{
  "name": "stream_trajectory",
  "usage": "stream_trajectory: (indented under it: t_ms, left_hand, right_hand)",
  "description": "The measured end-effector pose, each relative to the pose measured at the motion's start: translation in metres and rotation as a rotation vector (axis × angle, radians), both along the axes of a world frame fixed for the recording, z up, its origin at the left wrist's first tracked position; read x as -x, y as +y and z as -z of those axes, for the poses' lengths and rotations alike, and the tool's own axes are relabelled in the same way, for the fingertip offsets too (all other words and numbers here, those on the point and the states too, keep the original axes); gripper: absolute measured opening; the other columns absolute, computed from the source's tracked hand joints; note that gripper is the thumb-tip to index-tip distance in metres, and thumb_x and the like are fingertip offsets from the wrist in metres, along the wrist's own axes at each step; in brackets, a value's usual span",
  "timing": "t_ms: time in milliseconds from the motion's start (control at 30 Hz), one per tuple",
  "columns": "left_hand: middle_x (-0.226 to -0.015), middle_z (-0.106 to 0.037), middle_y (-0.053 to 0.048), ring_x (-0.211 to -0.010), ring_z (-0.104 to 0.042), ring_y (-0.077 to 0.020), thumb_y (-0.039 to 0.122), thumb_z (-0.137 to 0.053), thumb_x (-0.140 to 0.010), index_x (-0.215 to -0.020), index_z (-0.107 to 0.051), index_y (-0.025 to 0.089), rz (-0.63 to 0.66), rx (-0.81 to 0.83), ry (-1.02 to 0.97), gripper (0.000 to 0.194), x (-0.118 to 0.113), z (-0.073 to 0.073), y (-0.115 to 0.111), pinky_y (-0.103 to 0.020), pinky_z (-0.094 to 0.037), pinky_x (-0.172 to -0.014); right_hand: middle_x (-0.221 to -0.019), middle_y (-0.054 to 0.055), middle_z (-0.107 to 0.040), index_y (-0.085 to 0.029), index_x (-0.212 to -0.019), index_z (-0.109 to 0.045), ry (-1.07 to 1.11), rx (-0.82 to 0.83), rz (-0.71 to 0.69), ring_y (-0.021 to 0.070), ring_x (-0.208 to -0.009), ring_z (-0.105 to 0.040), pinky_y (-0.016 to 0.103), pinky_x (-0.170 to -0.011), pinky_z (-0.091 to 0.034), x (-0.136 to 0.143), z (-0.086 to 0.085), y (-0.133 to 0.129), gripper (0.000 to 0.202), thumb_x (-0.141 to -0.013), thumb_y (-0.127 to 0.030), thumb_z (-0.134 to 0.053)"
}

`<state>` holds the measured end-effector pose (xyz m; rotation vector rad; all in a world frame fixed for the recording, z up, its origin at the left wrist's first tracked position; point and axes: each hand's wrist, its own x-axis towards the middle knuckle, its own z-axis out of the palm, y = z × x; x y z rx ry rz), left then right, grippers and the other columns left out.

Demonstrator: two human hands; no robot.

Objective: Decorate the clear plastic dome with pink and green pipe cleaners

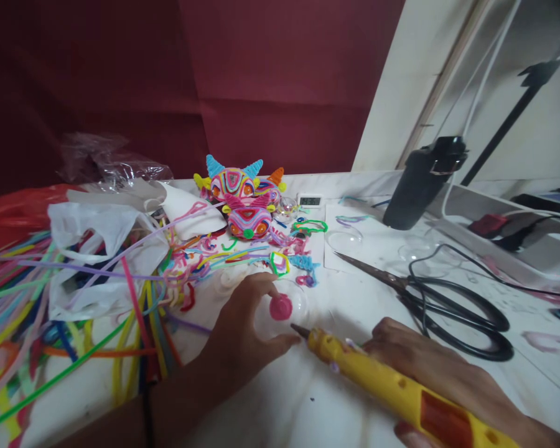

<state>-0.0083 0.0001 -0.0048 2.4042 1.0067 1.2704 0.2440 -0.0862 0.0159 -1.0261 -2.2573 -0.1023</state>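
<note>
My left hand (242,333) curves its thumb and fingers around the rim of a clear plastic dome (301,303). A coiled pink pipe-cleaner disc (280,307) sits on the dome, with my fingertip touching its upper edge. My right hand (429,367) is wrapped around a yellow hot glue pen (368,373), partly hidden behind its body. The pen's dark pointed tip is near my left thumb, just below the dome. Just beyond the dome lie a blue coiled cone (303,262) and a small green-white-yellow piece (279,264).
Black-handled scissors (415,289) lie at right, beside a black cable. Loose pipe cleaners (23,292) and a white plastic bag (93,230) crowd the left. Colourful pipe-cleaner animal heads (248,218) stand at the back, near a small digital display (310,200) and a dark bottle (420,183).
</note>
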Motion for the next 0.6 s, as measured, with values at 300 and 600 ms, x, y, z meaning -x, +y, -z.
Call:
stream_trajectory:
  t_ms: [300,600]
  left_hand:
    - [-0.111,-0.060,-0.005,-0.103,-0.061,-0.0224,0.024,-0.080,-0.062,-0.102,-0.048,0.024,-0.038,0.126,-0.068,0.052,0.003,0.000,0.007,-0.037,-0.052,-0.083]
    - [-0.110,-0.061,-0.006,-0.103,-0.061,-0.0268,0.036,-0.079,-0.063,-0.101,-0.050,0.024,-0.164,0.194,-0.169,0.050,0.007,0.002,0.019,-0.046,-0.051,-0.088]
  right_hand:
    - [-0.094,0.007,-0.066,-0.024,-0.114,-0.052,-0.015,0.214,0.063,0.0212,-0.075,-0.066,0.030,-0.063,-0.054,-0.005,-0.005,0.017,0.026,-0.090,-0.035,-0.050]
    - [-0.097,0.016,-0.060,-0.012,-0.113,-0.057,-0.228,0.357,-0.071,0.0258,-0.082,-0.061,0.040,-0.073,-0.053,0.007,-0.003,0.020,0.044,-0.096,-0.047,-0.037]
